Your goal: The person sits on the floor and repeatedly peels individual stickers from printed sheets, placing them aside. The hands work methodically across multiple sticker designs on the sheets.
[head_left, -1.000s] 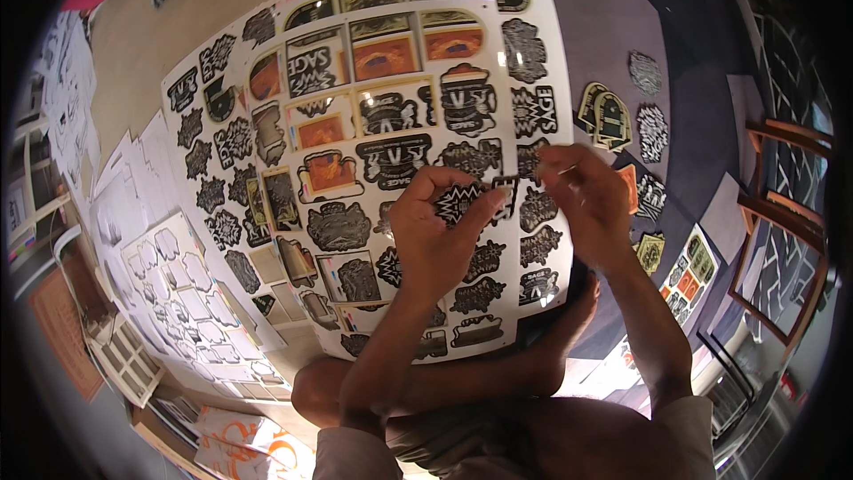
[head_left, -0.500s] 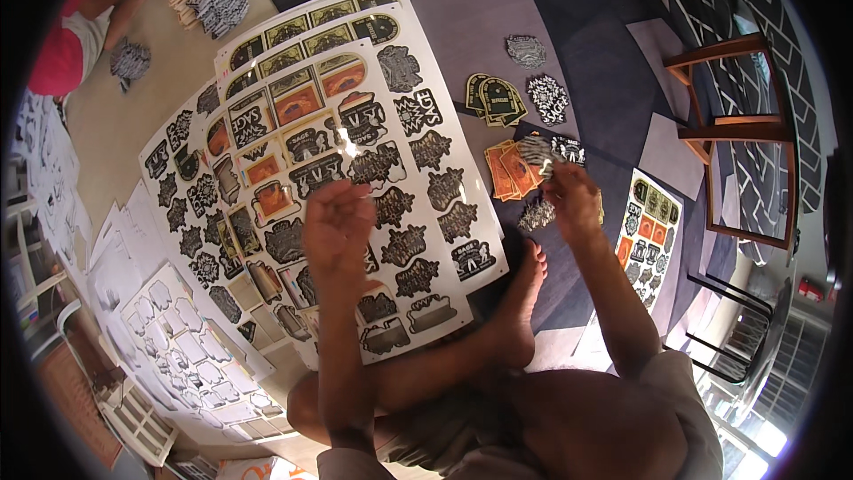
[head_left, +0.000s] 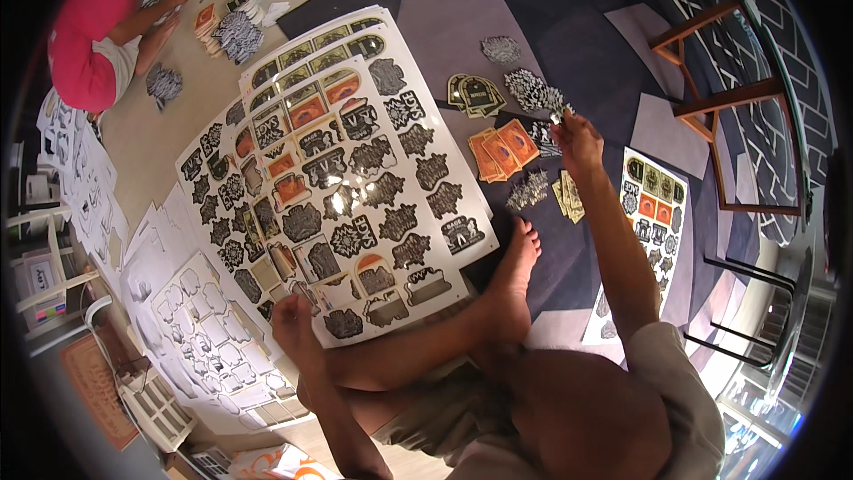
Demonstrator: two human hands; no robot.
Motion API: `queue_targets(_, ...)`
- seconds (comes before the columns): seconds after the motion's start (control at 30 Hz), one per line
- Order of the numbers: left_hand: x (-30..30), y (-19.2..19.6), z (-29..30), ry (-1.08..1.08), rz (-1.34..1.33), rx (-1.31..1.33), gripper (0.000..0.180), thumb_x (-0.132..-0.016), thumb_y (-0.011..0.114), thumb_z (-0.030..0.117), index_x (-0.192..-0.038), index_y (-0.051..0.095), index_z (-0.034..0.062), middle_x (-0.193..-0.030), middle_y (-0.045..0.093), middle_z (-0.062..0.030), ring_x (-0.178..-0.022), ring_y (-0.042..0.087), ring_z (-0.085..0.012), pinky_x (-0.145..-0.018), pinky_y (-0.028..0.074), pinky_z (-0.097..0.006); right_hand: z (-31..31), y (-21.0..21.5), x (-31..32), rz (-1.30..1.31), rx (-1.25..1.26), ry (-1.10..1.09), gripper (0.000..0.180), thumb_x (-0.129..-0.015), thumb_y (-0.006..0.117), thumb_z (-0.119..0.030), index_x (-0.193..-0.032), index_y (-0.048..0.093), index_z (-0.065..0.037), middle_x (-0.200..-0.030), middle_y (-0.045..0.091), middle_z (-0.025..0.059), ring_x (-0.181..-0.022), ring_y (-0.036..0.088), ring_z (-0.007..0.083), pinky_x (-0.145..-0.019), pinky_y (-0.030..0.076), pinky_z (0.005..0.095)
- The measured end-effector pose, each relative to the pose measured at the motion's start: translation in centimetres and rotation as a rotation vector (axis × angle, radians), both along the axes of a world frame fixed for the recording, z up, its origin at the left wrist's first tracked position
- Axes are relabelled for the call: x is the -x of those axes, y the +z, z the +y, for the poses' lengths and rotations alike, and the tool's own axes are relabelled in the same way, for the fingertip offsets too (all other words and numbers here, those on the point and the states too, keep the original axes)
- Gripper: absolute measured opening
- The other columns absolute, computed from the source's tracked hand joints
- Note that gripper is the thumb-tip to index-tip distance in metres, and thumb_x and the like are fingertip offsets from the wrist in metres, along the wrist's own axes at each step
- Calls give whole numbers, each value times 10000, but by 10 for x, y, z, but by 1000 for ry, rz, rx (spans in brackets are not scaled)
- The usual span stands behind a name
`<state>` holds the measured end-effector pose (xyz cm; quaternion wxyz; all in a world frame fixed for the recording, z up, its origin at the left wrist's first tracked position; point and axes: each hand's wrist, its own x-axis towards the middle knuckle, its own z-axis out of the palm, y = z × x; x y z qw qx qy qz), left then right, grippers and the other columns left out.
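Pinching sticker (head_left: 557, 116), partly hidden: right fingers (head_left: 573, 130) | left fingers (head_left: 286, 308): indistinct, cannot tell grip

Right hand (head_left: 580, 144) partly hides black-and-white stickers (head_left: 543, 137); orange-patterned sheet (head_left: 283, 462) cut off

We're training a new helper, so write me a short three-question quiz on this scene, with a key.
1. Which of the camera wearer's hands is nearer the fanned orange rectangular cut-outs?
2. True or false: the overlapping cluster of arched black-and-gold cut-outs lies to the right of the large white printed sheets.
3. The other person's short-sleeved top, upper left, is: a) green, b) pink, c) black.

Key: 1. The right hand. 2. True. 3. b.
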<state>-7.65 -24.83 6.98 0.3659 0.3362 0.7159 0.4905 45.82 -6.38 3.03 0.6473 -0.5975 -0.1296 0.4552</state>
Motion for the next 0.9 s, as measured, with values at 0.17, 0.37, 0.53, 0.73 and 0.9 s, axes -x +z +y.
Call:
queue_targets(0.17,27,0,-71,132,132,84,159,-962,692,124,-1028,621,-3,-930,634,-42,-851,582,-114,-788,481,-245,-66,10,6,-61,67,150,148,-967,676,-119,-1009,615,9,-861,650,83,-729,692,203,-636,546,309)
queue_targets(0.37,15,16,-95,140,154,50,167,-960,697,144,-1005,628,-1,-913,626,-37,-845,575,-118,-795,484,-265,-146,3,35,75,185,76,180,-954,705,-152,-1007,635,4,-837,669,85,-749,708,198,-620,549,296)
queue_targets(0.53,2,45,-84,57,148,18,169,-960,690,157,-1011,630,7,-925,627,-38,-856,573,-129,-806,486,-294,-166,3,46,173,184,53,191,-946,715,-151,-1029,619,-8,-871,673,87,-777,714,216,-640,563,305)
queue_targets(0.73,-38,77,-87,-17,451,317,289,-980,613,425,-1083,671,162,-931,704,12,-855,670,-159,-786,505,-324,-179,-2,44,111,170,60,187,-949,701,-139,-1005,605,11,-895,654,111,-783,717,239,-647,576,332)
queue_targets(0.9,-63,89,-94,-6,775,709,354,-955,575,565,-1121,677,271,-940,757,71,-903,733,-194,-776,525,-331,-189,-15,43,135,282,128,173,-934,726,-171,-947,611,-43,-849,662,80,-753,718,223,-643,576,328)
